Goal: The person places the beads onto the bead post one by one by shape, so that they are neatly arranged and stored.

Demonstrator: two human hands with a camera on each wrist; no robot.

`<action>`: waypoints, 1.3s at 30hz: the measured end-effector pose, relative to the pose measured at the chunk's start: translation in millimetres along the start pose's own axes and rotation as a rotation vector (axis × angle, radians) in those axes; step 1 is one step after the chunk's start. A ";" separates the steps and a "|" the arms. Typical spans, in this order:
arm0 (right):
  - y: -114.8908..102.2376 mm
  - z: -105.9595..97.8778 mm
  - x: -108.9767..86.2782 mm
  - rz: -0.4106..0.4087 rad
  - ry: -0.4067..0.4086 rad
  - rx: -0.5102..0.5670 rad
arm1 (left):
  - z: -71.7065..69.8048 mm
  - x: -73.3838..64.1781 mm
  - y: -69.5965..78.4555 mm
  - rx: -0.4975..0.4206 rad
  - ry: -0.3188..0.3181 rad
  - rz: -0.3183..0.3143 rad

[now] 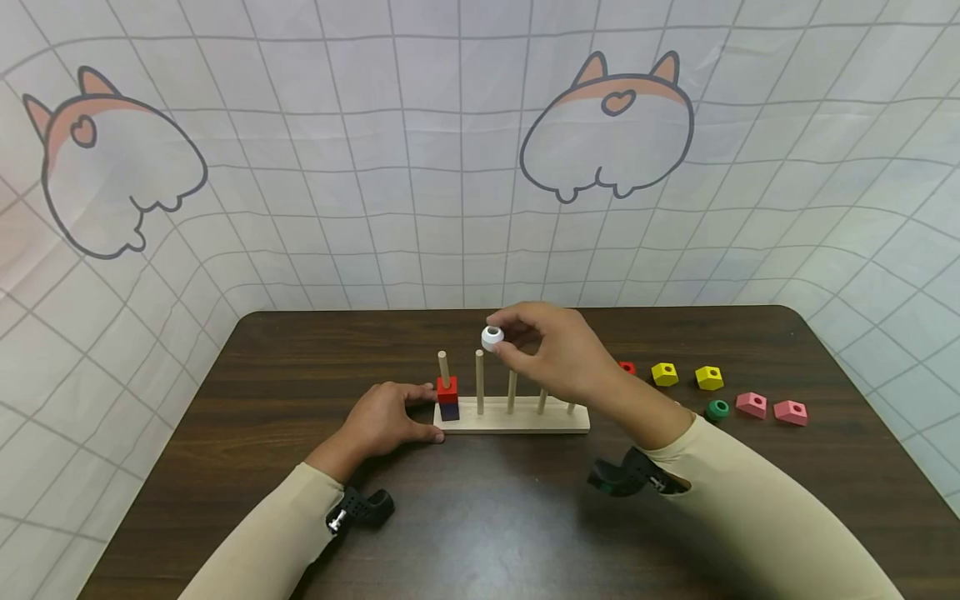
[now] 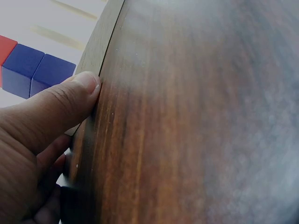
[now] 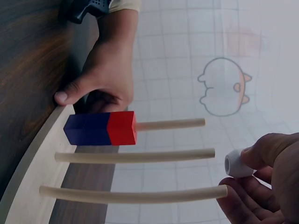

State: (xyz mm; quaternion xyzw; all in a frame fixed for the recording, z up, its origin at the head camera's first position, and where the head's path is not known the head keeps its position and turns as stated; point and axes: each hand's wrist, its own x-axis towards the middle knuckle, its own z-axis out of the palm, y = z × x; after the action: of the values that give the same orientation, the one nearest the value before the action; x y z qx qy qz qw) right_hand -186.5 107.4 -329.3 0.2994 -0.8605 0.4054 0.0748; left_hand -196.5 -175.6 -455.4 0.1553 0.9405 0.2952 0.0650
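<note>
In the head view, the right hand (image 1: 558,350) is pinching a white bead (image 1: 491,343) near the tip of the second peg (image 1: 480,383) from the left, off all the pegs; the left hand (image 1: 386,421) is gripping the left end of the wooden base (image 1: 517,423). A red block (image 1: 447,387) is sitting over blue blocks (image 1: 449,412) on the leftmost peg (image 1: 443,364).

In the left wrist view, the left thumb (image 2: 56,105) is pressing the base's front edge; the shadowed fingers are hard to judge.

In the right wrist view, the bead's hole is facing the pegs. Working well probably means centring that hole squarely over the tip while keeping the base steady.
</note>
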 end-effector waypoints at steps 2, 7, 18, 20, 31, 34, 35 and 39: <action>-0.8 2.4 0.8 0.011 0.000 0.013 | -0.2 0.1 0.0 -0.003 -0.001 0.000; -2.8 9.1 2.5 0.029 -0.010 0.036 | -0.2 0.2 0.1 -0.010 -0.002 -0.003; -8.0 23.0 1.6 0.021 0.039 -0.015 | -0.2 0.5 -1.0 -0.005 0.006 0.012; -9.4 25.5 0.6 0.023 0.054 -0.026 | 0.0 0.5 -1.5 -0.002 0.009 0.019; -4.9 39.9 -8.0 0.037 0.144 -0.032 | 0.5 0.4 -1.3 -0.007 0.011 0.015; -0.6 44.0 -10.0 0.028 0.170 -0.026 | 0.5 0.5 -0.8 -0.007 0.010 0.009; 0.6 45.2 -10.5 0.023 0.179 -0.025 | 0.7 0.5 -0.6 -0.008 0.008 0.006; 4.7 50.7 -11.4 0.014 0.194 -0.027 | 0.9 0.6 -0.4 -0.013 0.010 -0.002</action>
State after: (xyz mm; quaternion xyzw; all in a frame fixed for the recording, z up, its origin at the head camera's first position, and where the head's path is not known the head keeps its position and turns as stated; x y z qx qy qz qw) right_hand -174.2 77.3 -370.0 0.2518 -0.8566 0.4214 0.1592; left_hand -197.0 -175.2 -456.4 0.1524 0.9390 0.3022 0.0614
